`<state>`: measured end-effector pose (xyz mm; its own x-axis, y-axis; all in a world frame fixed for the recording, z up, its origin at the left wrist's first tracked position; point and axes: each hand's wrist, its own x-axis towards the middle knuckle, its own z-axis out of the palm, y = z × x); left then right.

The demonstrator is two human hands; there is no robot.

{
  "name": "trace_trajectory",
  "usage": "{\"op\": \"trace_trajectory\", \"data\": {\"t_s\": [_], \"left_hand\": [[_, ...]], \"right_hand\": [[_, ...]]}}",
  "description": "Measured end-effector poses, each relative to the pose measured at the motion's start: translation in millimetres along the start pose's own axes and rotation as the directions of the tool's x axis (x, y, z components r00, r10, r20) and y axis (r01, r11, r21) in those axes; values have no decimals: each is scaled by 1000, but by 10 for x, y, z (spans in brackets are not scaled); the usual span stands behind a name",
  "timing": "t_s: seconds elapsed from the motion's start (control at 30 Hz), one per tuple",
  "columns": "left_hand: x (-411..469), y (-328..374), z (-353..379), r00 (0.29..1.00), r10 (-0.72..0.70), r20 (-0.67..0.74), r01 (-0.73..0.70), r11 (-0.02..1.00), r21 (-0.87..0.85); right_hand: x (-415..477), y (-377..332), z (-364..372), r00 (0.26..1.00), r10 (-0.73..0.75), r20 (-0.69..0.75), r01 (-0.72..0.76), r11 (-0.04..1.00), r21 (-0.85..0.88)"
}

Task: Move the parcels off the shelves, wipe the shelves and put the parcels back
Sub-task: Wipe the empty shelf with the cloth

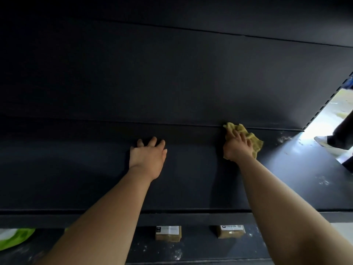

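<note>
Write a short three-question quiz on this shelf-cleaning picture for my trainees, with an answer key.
1. True or false: the left hand lies flat on the upper shelf, holding nothing.
2. The right hand presses on: A) a parcel, B) a yellow cloth, C) a sponge?
3. How many brown parcels show on the lower shelf?
Key: 1 true; 2 B; 3 two.
</note>
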<state>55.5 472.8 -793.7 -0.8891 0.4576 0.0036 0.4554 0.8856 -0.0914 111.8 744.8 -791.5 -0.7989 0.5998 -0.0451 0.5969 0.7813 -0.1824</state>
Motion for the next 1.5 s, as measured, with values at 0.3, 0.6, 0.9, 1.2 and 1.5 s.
{"op": "trace_trajectory", "data": {"t_s": [0.3, 0.6, 0.9, 1.2, 1.5], "left_hand": [[-9, -5, -27, 999, 6, 34, -6, 1000, -2], [-238, 106, -130, 997, 58, 52, -53, 995, -88], [-748, 474, -114, 997, 64, 39, -56, 981, -186], [-859, 934, -267, 994, 85, 69, -71, 979, -189], [-742, 1175, -322, 990, 128, 63, -123, 990, -73]], "right_hand": [[-576, -413, 110, 997, 21, 75, -20, 1000, -17], [-852, 0, 36, 991, -130, 16, 130, 992, 10], [-1284, -174, 105, 991, -134, 11, 134, 991, -7], [-1504, 512, 10, 956, -264, -125, 269, 962, 32], [-1215, 1499, -306, 990, -41, -136, 51, 996, 72]]}}
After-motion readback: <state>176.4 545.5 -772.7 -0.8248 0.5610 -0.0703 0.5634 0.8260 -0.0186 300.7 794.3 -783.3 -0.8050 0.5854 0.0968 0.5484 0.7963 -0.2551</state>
